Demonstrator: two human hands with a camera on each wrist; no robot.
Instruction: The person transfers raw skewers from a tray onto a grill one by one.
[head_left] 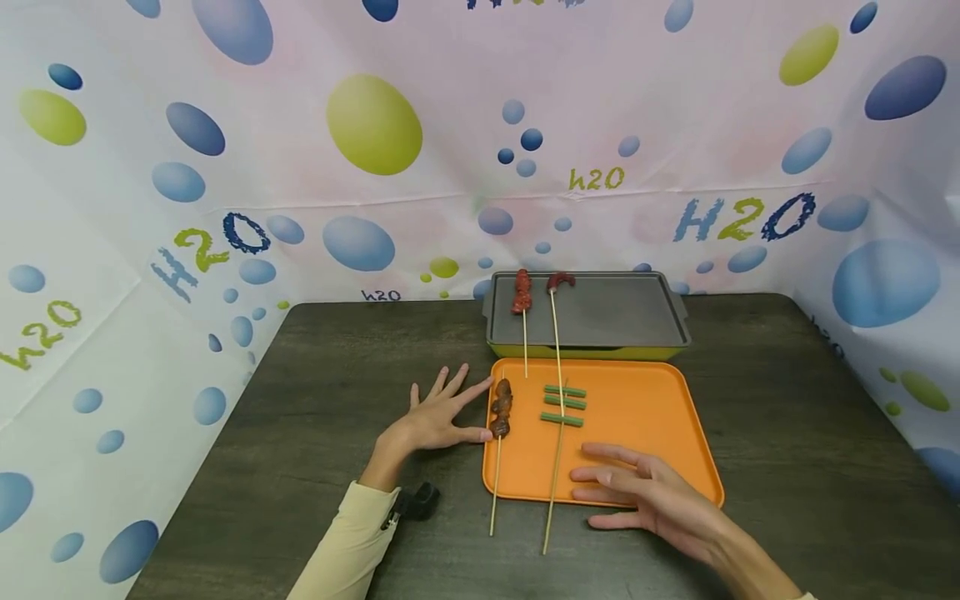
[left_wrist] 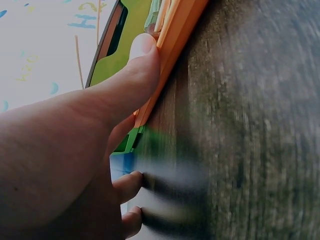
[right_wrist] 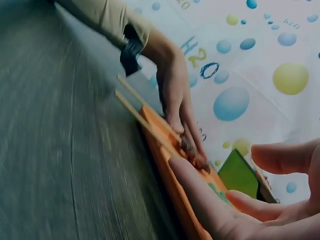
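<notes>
My left hand (head_left: pixel 435 421) is spread flat beside the orange tray (head_left: pixel 630 417). Its thumb and index finger reach the tray's left rim, next to a skewer of brown chunks (head_left: pixel 501 408). A skewer of short green pieces (head_left: pixel 563 403) lies to the right of that one, its bare stick jutting past the front rim. Over the tray's front right part is my right hand (head_left: pixel 648 492), fingers spread apart and holding nothing. In the right wrist view the left hand (right_wrist: pixel 172 95) shows by the tray's edge.
Behind the tray stands a grey grill plate (head_left: pixel 615 308) with a green-yellow base. A skewer of red chunks (head_left: pixel 522 292) and one with a dark red curled piece (head_left: pixel 560 282) lie on it, sticks reaching over the tray. A patterned cloth (head_left: pixel 450 183) hangs behind the dark table (head_left: pixel 315 375).
</notes>
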